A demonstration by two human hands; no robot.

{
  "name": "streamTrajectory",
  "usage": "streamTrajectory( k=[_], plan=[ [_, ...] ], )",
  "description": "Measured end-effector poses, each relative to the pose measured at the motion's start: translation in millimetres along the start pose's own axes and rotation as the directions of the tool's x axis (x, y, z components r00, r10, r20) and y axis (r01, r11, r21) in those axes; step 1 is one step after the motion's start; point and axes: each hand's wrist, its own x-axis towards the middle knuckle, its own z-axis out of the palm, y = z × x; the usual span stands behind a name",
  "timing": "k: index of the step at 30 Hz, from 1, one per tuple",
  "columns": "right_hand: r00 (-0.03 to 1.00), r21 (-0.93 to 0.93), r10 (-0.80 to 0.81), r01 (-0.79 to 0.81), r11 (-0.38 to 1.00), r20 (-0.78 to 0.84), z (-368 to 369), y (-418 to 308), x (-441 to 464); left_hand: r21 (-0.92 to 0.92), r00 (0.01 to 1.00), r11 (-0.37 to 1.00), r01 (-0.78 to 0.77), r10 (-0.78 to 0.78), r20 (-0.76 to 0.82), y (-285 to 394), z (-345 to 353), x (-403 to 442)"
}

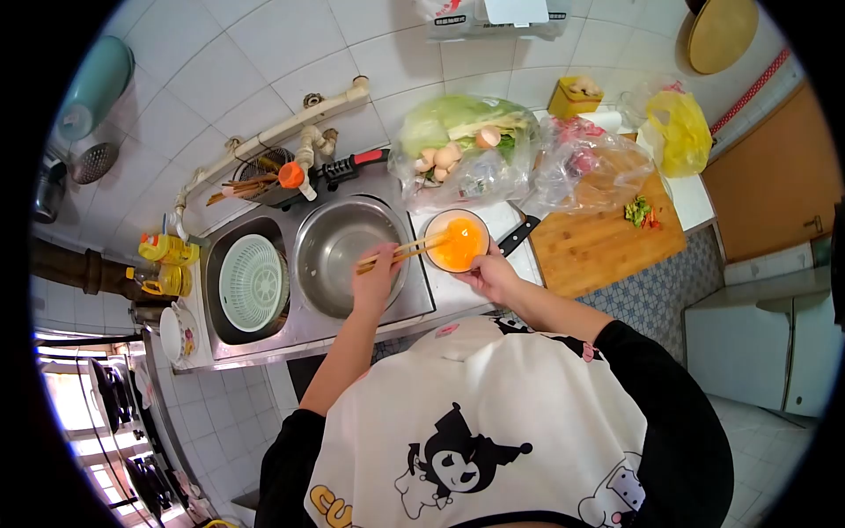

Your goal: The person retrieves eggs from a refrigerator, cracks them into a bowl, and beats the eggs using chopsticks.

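Observation:
My left hand (377, 271) is closed around a pair of wooden chopsticks (414, 248). Their far ends dip into orange-yellow beaten egg (461, 245) in a round bowl (429, 257). My right hand (495, 276) grips the bowl's right side near the counter, just right of the sink edge. A black-handled knife (518, 234) lies beside the bowl, its blade partly hidden. Behind the bowl sits a plastic bag with leafy greens (427, 123) and cracked eggshells (438, 162) on top.
A wooden cutting board (581, 251) with chopped green and red pieces (642, 213) lies to the right, partly under a clear plastic bag (607, 172). A metal basin (339, 295) and white colander (253, 283) occupy the sink at left. Oil bottles (167, 264) stand beyond it.

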Motion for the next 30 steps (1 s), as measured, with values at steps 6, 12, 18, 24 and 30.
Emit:
streamTrajectory(
  k=[6,12,18,24,30],
  plan=[
    [0.996,-0.113,-0.071,0.077,0.991,0.057,25.2,-14.4,-29.6,0.001,0.998,0.998,-0.066,0.066,-0.013,43.6,-8.3,-24.3],
    [0.972,-0.194,-0.065,0.110,0.975,0.225,42.9,-37.1,-75.4,-0.039,0.984,0.985,-0.168,0.166,-0.058,79.2,-17.4,-51.9],
    [0.917,-0.179,-0.046,0.126,0.976,0.396,47.7,-39.7,-93.9,-0.077,0.992,0.989,-0.126,0.125,-0.016,104.2,-27.2,-73.8],
    [0.887,-0.218,-0.091,0.209,0.953,0.454,55.1,-39.7,-103.4,-0.106,0.994,0.988,-0.109,0.105,-0.043,103.3,-34.6,-83.7],
    [0.885,-0.270,-0.119,0.262,0.927,0.451,56.6,-32.0,-104.2,-0.133,0.999,0.991,-0.022,0.025,0.020,105.4,-45.9,-91.6]
  ],
)
